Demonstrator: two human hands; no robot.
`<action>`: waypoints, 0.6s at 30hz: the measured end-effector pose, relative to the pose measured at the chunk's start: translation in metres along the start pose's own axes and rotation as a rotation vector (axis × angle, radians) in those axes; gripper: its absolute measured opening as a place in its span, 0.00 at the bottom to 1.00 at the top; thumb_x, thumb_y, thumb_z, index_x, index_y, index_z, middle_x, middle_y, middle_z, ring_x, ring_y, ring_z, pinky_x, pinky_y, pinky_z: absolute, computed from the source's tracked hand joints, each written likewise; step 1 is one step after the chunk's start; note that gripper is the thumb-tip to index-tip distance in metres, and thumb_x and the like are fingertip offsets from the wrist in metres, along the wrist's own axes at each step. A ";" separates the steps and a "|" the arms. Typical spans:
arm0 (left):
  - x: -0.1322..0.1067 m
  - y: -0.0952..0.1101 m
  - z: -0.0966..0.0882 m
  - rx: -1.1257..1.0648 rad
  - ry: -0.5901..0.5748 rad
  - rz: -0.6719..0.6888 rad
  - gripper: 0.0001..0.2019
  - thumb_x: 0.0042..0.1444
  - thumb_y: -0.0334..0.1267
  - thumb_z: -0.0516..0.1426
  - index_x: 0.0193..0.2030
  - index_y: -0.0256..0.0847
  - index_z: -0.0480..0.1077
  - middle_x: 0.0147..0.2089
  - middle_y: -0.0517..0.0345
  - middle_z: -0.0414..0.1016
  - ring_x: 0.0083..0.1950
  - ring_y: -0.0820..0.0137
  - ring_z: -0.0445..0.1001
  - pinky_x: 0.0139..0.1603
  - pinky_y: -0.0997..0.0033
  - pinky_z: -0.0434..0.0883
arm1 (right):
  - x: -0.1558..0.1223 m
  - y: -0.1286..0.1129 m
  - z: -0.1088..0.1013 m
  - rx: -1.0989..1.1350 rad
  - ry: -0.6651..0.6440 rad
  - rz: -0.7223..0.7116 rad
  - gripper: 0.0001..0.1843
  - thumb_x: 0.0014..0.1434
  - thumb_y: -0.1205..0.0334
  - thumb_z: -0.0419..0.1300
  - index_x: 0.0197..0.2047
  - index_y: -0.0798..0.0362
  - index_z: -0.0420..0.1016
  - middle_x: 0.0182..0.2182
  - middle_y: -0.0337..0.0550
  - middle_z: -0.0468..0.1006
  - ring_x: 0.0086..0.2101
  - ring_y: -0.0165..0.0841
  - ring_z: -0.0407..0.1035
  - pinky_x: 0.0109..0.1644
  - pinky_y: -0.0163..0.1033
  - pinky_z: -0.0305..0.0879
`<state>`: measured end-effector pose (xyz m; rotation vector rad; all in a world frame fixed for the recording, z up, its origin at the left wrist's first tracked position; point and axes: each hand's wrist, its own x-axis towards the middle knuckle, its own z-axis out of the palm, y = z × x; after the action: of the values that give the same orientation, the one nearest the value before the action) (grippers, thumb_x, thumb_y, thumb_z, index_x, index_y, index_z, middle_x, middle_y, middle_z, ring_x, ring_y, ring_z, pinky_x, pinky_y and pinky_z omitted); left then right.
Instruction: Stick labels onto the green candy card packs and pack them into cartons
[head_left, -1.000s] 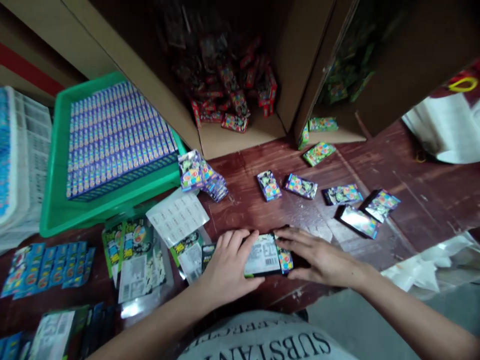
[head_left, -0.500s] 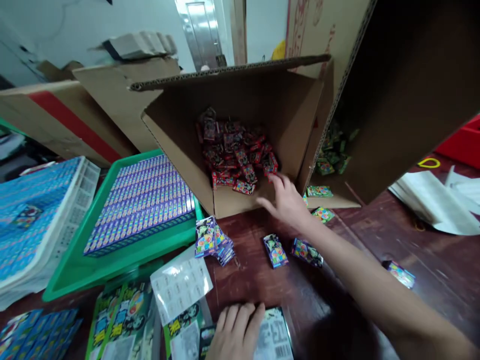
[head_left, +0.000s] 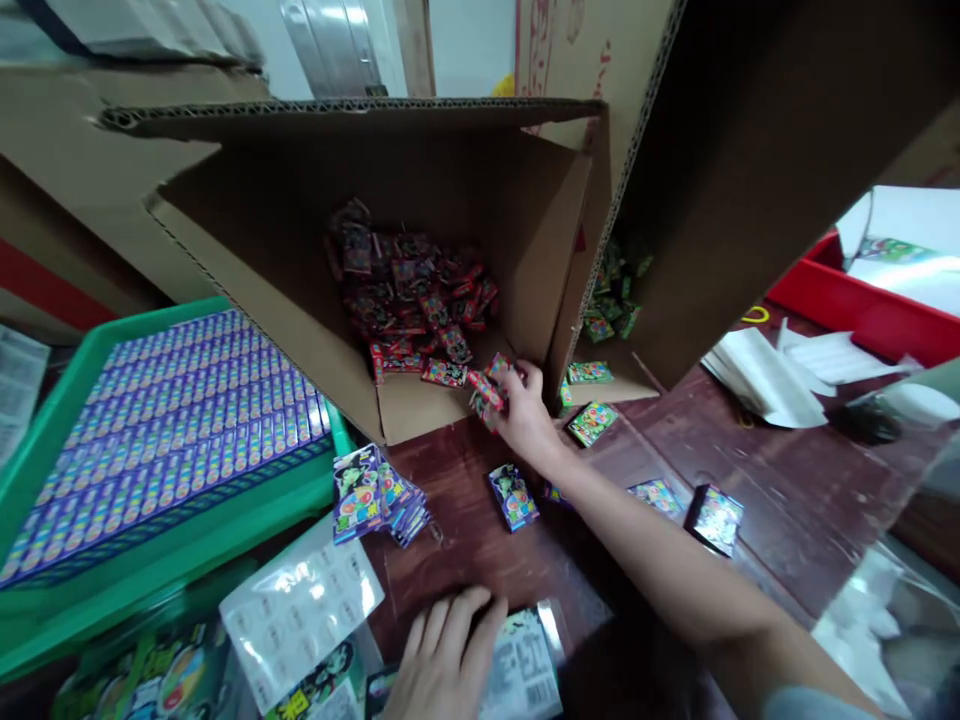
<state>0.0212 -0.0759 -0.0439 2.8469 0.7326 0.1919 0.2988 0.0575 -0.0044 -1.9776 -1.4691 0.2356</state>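
Note:
My right hand (head_left: 531, 425) is closed around a few small red candy packets (head_left: 487, 392) at the front lip of a tipped cardboard box (head_left: 409, 420). Behind it, inside the box, lies a heap of similar red packets (head_left: 412, 285). My left hand (head_left: 442, 655) rests with fingers stretched out over a printed flat package (head_left: 525, 665), partly covering it. Between the hands a purple packet (head_left: 514, 497) lies on the table. To its left is a small stack of purple packets (head_left: 375, 490).
A green tray (head_left: 135, 560) full of purple packets stands at left. A sticker sheet (head_left: 304, 605) lies in front. A second cardboard box (head_left: 735, 190) with green packets (head_left: 619, 300) is at right, near white papers (head_left: 765, 370) and a red bin (head_left: 862, 305).
My right hand, empty before, has taken hold of red packets at the box front. My left hand stays on the flat package. The view has swung right.

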 end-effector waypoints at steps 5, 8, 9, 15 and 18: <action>0.079 0.010 -0.044 -0.125 0.082 -0.148 0.28 0.66 0.46 0.56 0.70 0.39 0.59 0.70 0.40 0.65 0.67 0.50 0.67 0.64 0.47 0.70 | -0.068 0.040 -0.074 -0.073 -0.131 0.015 0.26 0.63 0.40 0.60 0.58 0.45 0.73 0.52 0.49 0.77 0.47 0.42 0.77 0.50 0.46 0.73; 0.127 0.012 -0.052 -0.117 0.148 -0.314 0.30 0.66 0.41 0.56 0.71 0.32 0.55 0.73 0.30 0.56 0.71 0.46 0.63 0.66 0.46 0.68 | -0.065 0.083 -0.104 -0.374 -0.082 0.154 0.34 0.62 0.32 0.56 0.56 0.51 0.74 0.47 0.55 0.81 0.48 0.50 0.75 0.49 0.52 0.71; 0.140 0.012 -0.051 -0.110 0.138 -0.374 0.32 0.65 0.40 0.57 0.71 0.28 0.54 0.74 0.24 0.53 0.72 0.42 0.61 0.66 0.45 0.67 | -0.060 0.095 -0.106 -0.417 -0.078 0.157 0.39 0.59 0.31 0.59 0.59 0.55 0.72 0.51 0.61 0.79 0.51 0.55 0.73 0.51 0.55 0.70; 0.179 0.008 -0.045 -0.111 0.027 -0.569 0.33 0.57 0.39 0.62 0.64 0.20 0.58 0.65 0.16 0.63 0.68 0.34 0.63 0.61 0.38 0.66 | -0.061 0.108 -0.099 -0.394 -0.092 0.049 0.41 0.57 0.42 0.64 0.65 0.60 0.66 0.52 0.64 0.75 0.56 0.58 0.68 0.59 0.60 0.63; 0.169 0.019 -0.054 -0.097 0.094 -0.505 0.33 0.57 0.37 0.59 0.67 0.26 0.57 0.65 0.27 0.65 0.66 0.40 0.63 0.63 0.39 0.64 | -0.106 0.089 -0.118 -0.304 -0.050 0.078 0.33 0.62 0.40 0.58 0.63 0.52 0.68 0.46 0.56 0.75 0.50 0.53 0.73 0.50 0.55 0.70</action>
<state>0.1679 -0.0012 0.0260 2.4762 1.3845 0.2736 0.3907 -0.0988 0.0092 -2.2879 -1.5342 0.0988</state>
